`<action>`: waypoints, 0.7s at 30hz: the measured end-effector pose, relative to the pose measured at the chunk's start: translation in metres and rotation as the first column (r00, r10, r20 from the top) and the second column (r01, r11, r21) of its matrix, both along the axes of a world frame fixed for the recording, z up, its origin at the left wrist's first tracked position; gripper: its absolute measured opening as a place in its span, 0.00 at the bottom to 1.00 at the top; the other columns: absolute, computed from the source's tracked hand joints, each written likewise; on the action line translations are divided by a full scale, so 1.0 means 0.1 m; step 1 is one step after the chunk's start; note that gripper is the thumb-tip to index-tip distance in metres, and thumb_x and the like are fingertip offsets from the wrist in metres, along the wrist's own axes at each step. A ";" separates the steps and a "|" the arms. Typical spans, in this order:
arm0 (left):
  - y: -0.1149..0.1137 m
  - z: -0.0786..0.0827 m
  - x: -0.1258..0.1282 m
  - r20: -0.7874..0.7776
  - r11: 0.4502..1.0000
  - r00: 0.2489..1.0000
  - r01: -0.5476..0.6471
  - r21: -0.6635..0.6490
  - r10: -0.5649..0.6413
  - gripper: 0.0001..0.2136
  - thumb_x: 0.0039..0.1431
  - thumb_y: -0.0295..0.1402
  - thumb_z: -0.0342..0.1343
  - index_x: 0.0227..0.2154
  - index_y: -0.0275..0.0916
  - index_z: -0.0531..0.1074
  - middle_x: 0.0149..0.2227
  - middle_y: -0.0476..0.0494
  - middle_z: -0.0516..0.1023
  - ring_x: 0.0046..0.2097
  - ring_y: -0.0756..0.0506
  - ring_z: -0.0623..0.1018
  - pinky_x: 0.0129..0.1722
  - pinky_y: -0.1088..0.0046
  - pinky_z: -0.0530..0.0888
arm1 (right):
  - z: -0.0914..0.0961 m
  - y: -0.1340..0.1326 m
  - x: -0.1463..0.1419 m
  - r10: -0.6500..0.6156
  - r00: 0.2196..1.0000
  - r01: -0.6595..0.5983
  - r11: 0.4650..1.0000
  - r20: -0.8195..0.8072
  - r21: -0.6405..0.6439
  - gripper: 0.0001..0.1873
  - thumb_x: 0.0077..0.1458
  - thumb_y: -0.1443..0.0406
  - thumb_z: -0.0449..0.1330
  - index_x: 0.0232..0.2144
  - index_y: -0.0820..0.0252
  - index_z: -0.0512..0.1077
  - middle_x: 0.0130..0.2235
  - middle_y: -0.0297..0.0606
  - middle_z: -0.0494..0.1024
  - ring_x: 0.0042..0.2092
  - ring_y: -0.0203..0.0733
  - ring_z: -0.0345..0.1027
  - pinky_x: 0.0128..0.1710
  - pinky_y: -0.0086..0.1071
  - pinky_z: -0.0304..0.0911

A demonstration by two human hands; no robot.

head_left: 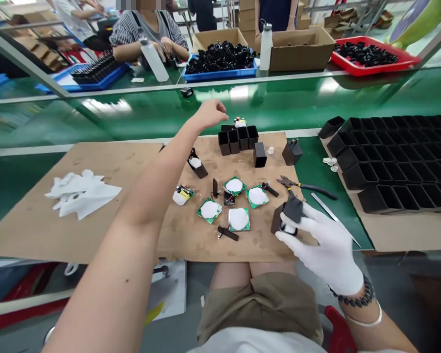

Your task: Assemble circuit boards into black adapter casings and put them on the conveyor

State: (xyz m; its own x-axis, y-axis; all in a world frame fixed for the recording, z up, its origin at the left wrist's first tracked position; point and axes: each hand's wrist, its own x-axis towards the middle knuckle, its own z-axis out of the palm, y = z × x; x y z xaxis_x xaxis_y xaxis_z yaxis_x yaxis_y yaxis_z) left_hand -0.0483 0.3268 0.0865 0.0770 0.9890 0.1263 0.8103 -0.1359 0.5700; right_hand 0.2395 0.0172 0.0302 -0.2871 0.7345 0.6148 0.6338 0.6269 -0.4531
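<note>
My left hand [210,113], bare, reaches out over the green belt just beyond the cardboard. Its fingers are half curled, and I see nothing between them. To its right lie a small circuit board [239,121] and a row of open black housings [238,139]. White-gloved, my right hand [325,242] is closed on a black plug cap [293,208]. This cap is against a tilted black housing [277,218] with something white at its mouth. In the middle lie several green circuit boards with white round pads, one of them here [238,219], among small black strips [228,233].
Cutters [305,186] and a thin white stick [330,211] lie beside my right hand. Rows of black housings [393,164] fill the right. A white glove [83,191] lies left. Across the belt [139,110] are a blue tray [224,73], a red tray [375,68] and a seated person.
</note>
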 end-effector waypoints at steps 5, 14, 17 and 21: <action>0.58 -0.26 0.16 -0.313 0.968 0.946 0.011 -0.251 -0.091 0.27 0.41 0.29 0.74 0.47 0.36 0.74 0.51 0.42 0.80 0.58 0.37 0.75 0.61 0.60 0.69 | -0.10 -0.01 -0.05 0.010 0.999 -0.008 0.998 0.036 -0.062 0.02 0.64 0.66 0.62 0.39 0.55 0.76 0.49 0.45 0.83 0.41 0.41 0.82 0.36 0.29 0.75; 0.47 -0.37 0.20 -0.304 0.952 0.953 -0.107 -0.287 0.016 0.21 0.63 0.35 0.65 0.56 0.34 0.70 0.64 0.42 0.73 0.59 0.45 0.72 0.68 0.54 0.63 | 0.02 -0.17 0.11 -0.046 0.999 0.044 0.992 -0.016 -0.115 0.08 0.58 0.66 0.68 0.41 0.51 0.78 0.49 0.41 0.83 0.40 0.40 0.82 0.37 0.28 0.76; 0.39 -0.24 0.21 -0.289 0.953 0.956 -0.137 -0.270 0.055 0.21 0.60 0.37 0.68 0.52 0.32 0.72 0.62 0.45 0.74 0.56 0.48 0.71 0.68 0.59 0.63 | -0.14 -0.18 0.10 0.010 0.990 -0.039 0.978 -0.142 -0.205 0.07 0.59 0.68 0.66 0.40 0.53 0.78 0.49 0.41 0.83 0.41 0.39 0.82 0.42 0.29 0.77; 0.19 0.16 0.21 -0.230 0.977 0.964 -0.164 -0.135 0.130 0.29 0.58 0.35 0.71 0.57 0.33 0.66 0.62 0.54 0.71 0.48 0.53 0.63 0.67 0.70 0.61 | -0.28 -0.16 0.13 0.038 0.984 -0.084 0.959 -0.171 -0.272 0.08 0.60 0.67 0.66 0.42 0.52 0.80 0.50 0.40 0.84 0.54 0.45 0.81 0.51 0.33 0.77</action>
